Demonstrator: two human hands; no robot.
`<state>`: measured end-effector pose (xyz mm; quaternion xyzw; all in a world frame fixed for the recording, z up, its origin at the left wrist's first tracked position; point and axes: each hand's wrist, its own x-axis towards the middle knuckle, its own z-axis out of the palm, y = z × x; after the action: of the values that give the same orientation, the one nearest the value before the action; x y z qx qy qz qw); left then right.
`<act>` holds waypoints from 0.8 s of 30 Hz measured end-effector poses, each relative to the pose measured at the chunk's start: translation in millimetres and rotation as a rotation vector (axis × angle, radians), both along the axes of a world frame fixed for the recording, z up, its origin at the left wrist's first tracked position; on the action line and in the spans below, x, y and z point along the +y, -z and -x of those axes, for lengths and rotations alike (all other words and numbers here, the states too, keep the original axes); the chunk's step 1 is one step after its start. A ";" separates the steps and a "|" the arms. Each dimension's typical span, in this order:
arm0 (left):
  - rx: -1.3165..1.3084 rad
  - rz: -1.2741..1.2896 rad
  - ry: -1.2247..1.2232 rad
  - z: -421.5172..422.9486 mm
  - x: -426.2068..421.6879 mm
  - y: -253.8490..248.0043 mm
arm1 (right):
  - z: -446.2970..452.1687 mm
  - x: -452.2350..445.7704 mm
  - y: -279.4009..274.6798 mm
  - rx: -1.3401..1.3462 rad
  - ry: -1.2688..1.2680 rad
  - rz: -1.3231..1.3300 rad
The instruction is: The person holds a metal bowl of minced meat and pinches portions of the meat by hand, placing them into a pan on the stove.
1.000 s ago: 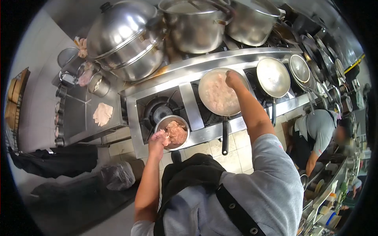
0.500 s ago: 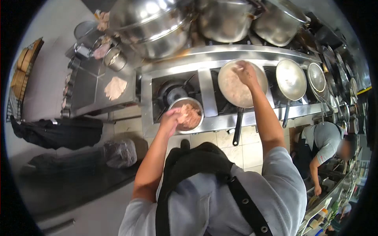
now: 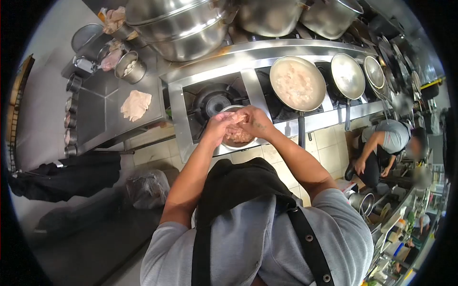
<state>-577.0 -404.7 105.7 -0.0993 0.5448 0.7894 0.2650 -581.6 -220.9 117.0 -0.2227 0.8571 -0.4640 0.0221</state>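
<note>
Both hands meet over a metal bowl [image 3: 250, 143] of raw meat pieces [image 3: 237, 135] at the front of the stove. My left hand [image 3: 218, 127] is closed on a pinkish piece of raw meat [image 3: 240, 117], at the bowl's left side. From the right, my right hand [image 3: 257, 122] has its fingers curled onto the same piece; its fingertips are partly hidden. A frying pan [image 3: 318, 95] with pale meat pieces [image 3: 295, 83] spread over its base sits on the burner to the right, its black handle toward me.
A second pan [image 3: 347, 76] and a strainer [image 3: 374, 71] are farther right. Large pots [image 3: 191, 40] line the back. On the left steel counter [image 3: 95, 112] lie a flat piece of raw meat [image 3: 136, 105] and a metal container [image 3: 130, 67]. A co-worker [image 3: 389, 138] bends at the right.
My right hand has left the frying pan and come down-left to the bowl, joining my left hand on the meat. The pan now shows unobstructed. The co-worker's arms have moved.
</note>
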 end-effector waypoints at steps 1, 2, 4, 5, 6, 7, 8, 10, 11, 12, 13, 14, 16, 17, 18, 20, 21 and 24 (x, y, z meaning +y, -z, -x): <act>0.011 -0.011 0.030 2.9 -5.0 5.4 | 1.8 0.1 8.2 0.000 0.012 -0.008; 0.021 -0.021 0.061 5.4 -9.0 11.0 | 2.8 0.4 16.6 -0.220 0.038 0.141; 0.037 -0.065 0.089 7.7 -12.3 11.1 | -1.3 -6.4 4.7 -0.438 0.080 0.292; 0.052 -0.102 0.105 8.6 -13.3 11.6 | -8.1 -8.8 -0.9 -0.299 0.114 0.224; 0.045 -0.106 0.120 9.3 -13.9 10.2 | -15.6 -14.4 -13.4 -0.163 0.147 0.154; 0.073 -0.071 0.143 10.4 -14.0 8.0 | -20.7 -20.9 -21.6 -0.167 0.164 0.150; 0.102 -0.038 0.167 11.8 -13.4 6.8 | -24.4 -27.5 -28.9 -0.065 0.189 0.030; 0.080 -0.018 0.208 15.5 -11.3 12.3 | -25.9 -31.6 -26.8 0.035 0.226 -0.098; 0.062 0.010 0.233 16.3 -11.4 14.9 | -24.3 -31.1 -16.2 0.033 0.258 -0.117; 0.061 0.006 0.243 17.3 -12.3 16.3 | -22.7 -32.0 -11.5 0.032 0.289 -0.135; 0.066 -0.014 0.223 17.7 -13.8 17.8 | -23.1 -31.5 -7.2 0.029 0.298 -0.138; 0.070 -0.034 0.200 17.7 -15.1 19.5 | -24.2 -29.9 -3.2 0.011 0.309 -0.014; 0.052 -0.078 0.181 19.5 -18.9 24.3 | -25.4 -31.2 1.6 -0.010 0.323 0.104; 0.039 -0.116 0.153 21.1 -20.8 26.6 | -25.0 -32.1 4.2 -0.122 0.356 0.220; 0.037 -0.121 0.155 22.8 -23.0 29.2 | -25.1 -35.5 -0.1 -0.233 0.386 0.337; -0.018 -0.090 0.122 25.4 -27.4 33.3 | -25.1 -37.7 -11.3 -0.280 0.397 0.409; -0.018 -0.093 0.124 24.5 -29.0 31.5 | -22.6 -38.2 -13.0 -0.430 0.436 0.538; -0.050 -0.248 0.142 18.5 -32.1 22.9 | -22.8 -40.5 -12.2 -0.634 0.478 0.695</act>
<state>-595.5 -436.8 82.7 -0.0464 0.4418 0.8273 0.3438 -558.8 -261.5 129.1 0.1361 0.6309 -0.7574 0.0990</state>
